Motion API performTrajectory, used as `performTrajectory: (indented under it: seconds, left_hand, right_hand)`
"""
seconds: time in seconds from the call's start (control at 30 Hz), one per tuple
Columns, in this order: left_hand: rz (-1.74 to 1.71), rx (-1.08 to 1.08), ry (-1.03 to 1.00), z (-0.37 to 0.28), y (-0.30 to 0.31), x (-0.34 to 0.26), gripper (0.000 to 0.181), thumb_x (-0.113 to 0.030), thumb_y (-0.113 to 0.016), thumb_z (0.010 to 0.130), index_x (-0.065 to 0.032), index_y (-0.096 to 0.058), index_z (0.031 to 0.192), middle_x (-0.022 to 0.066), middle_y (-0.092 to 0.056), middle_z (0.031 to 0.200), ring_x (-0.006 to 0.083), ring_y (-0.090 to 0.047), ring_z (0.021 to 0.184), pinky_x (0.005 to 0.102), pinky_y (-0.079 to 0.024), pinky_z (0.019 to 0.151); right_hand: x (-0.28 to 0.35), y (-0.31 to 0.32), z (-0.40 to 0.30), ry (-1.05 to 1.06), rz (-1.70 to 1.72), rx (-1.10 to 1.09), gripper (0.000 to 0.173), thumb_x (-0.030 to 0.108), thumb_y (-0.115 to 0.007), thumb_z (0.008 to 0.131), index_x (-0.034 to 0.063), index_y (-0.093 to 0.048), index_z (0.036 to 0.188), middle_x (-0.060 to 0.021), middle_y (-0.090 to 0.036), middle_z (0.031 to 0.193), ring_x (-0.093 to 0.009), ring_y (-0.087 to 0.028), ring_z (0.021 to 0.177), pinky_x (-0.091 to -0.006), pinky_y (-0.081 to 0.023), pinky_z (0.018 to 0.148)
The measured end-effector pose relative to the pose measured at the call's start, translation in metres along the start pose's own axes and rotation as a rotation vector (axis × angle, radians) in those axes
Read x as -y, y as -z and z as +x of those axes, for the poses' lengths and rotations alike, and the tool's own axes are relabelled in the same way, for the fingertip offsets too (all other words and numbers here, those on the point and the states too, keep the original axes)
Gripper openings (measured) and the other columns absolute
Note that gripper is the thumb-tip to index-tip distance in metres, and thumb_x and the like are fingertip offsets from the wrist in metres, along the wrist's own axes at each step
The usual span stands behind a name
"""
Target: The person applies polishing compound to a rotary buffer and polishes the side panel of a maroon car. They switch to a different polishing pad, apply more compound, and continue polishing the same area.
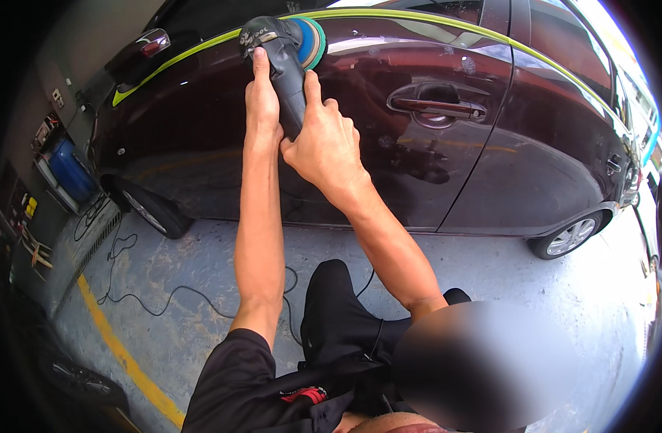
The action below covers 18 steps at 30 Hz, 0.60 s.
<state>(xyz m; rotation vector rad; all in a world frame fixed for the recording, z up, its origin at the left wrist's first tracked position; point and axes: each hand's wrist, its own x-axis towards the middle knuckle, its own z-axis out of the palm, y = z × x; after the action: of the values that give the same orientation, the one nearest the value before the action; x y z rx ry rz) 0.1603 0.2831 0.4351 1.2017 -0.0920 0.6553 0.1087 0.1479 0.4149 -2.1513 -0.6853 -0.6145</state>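
Observation:
Both my hands are on a black electric car polisher [287,76], held up against the front door of a dark red car [363,178]. My left hand [263,100] grips its head end, thumb up along the housing. Around the handle lies my right hand [331,138], its index finger stretched towards the pad. The polisher's round pad [312,43], blue with a green edge, faces the upper door panel just below a strip of yellow-green masking tape [423,16]. Whitish smudges mark the paint near the door handle [439,108].
A side mirror [147,46] juts out at the upper left. Black cable [184,289] winds over the grey floor [163,335], near a drain grate [95,249]. A blue container [71,170] stands by the left wall; the front wheel [152,211] is nearby.

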Motion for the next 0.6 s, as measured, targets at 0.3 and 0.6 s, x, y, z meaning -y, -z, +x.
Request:
performTrajectory:
  seconds: [0.3,0.6]
  left_hand:
    - [0.089,0.146,-0.015,0.005,-0.042,-0.017,0.039,-0.037,-0.082,0.093,0.0008,-0.075,0.097,0.0112,-0.076,0.084,0.0163,-0.072,0.069,0.0299,-0.060,0.065]
    - [0.084,0.274,-0.074,-0.019,-0.145,0.015,0.036,-0.038,-0.084,0.092,-0.0047,-0.077,0.105,0.0021,-0.073,0.087,0.0098,-0.068,0.073,0.0276,-0.055,0.066]
  right_hand:
    - [-0.006,0.058,0.019,0.016,0.003,0.070,0.101,0.024,-0.082,0.079,0.0061,-0.032,0.164,-0.0316,-0.076,0.101,-0.051,-0.074,0.099,-0.0554,-0.059,0.094]
    - [-0.058,0.134,-0.001,-0.101,-0.050,-0.042,0.100,0.025,-0.081,0.076,0.0043,-0.036,0.162,-0.0318,-0.076,0.108,-0.049,-0.073,0.106,-0.0514,-0.057,0.099]
